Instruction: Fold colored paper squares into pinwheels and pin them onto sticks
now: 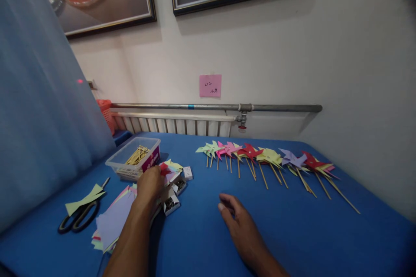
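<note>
With a row of finished pinwheels (266,158) at centre right, your left hand (150,184) reaches onto folded papers (169,169) left of centre, grip hidden, seemingly unassembled; your right hand (242,225) rests open.

A pink note (210,85) is stuck on the wall, at 12 o'clock from the middle of the table. It has handwriting: "22" can be read on top, and below are small characters that I cannot read. The clear box (134,159) of sticks, at 10 o'clock, has a dark red label (150,160) with white print, too blurred to read.
</note>
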Available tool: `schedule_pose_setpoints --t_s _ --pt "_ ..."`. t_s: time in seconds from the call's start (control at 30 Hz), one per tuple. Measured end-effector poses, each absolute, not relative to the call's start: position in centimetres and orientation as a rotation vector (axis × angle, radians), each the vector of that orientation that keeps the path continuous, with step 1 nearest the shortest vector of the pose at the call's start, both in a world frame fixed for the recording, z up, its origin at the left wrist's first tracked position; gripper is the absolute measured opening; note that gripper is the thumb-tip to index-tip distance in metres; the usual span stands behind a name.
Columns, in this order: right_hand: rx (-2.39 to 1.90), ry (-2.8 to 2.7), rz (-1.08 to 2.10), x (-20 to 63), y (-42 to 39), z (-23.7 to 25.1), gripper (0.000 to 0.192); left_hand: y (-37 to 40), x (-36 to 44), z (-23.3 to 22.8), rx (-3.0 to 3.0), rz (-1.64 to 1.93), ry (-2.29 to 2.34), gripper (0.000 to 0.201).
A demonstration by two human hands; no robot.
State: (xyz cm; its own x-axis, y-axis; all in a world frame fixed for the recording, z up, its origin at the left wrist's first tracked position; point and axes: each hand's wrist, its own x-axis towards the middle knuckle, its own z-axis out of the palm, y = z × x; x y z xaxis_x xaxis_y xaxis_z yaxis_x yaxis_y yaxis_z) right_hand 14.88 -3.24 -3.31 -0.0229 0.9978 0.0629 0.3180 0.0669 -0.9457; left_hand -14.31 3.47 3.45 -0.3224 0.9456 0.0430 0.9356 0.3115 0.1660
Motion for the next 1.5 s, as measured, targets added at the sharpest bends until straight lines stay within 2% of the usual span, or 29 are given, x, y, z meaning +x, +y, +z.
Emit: schedule_pose_setpoints --t_s 0.17,0.33,0.47,0.6,0.7,0.93,1.17,1.33,1.5 --pt "-1.354 -1.463 0.995 14.9 -3.2 -3.5 0.052 2.8 -14.1 4.6 1.721 0.394 2.591 0.028" --pt "-1.324 -1.347 1.063 15.0 -2.9 -3.9 0.061 2.3 -12.7 5.6 1.740 0.840 2.631 0.029" --pt "-1.209 -1.216 1.155 15.2 -2.3 -4.3 0.073 2.0 -8.5 4.7 1.779 1.141 2.196 0.017" --pt "-1.086 -1.025 1.285 15.3 -1.6 -4.6 0.087 0.9 -3.3 2.9 1.746 1.127 1.657 0.013" --pt "-1.022 -0.875 1.386 15.3 -1.4 -4.5 0.090 0.0 -0.9 1.8 1.780 1.066 1.550 0.014" --pt "-0.804 -0.788 1.483 14.9 -2.6 -3.0 0.071 -1.2 0.7 0.4 2.140 0.871 1.623 0.015" --pt "-0.920 -0.789 1.355 15.7 -1.3 -4.6 0.040 -2.1 1.1 0.4 2.321 0.808 1.469 0.018" --pt "-0.993 -0.765 1.351 16.4 -0.5 -5.2 0.039 -0.9 -0.2 0.4 2.147 1.040 1.496 0.019" --pt "-0.981 -0.787 1.419 16.5 -1.0 -3.7 0.047 1.3 -1.1 -0.3 1.435 1.212 1.527 0.036"
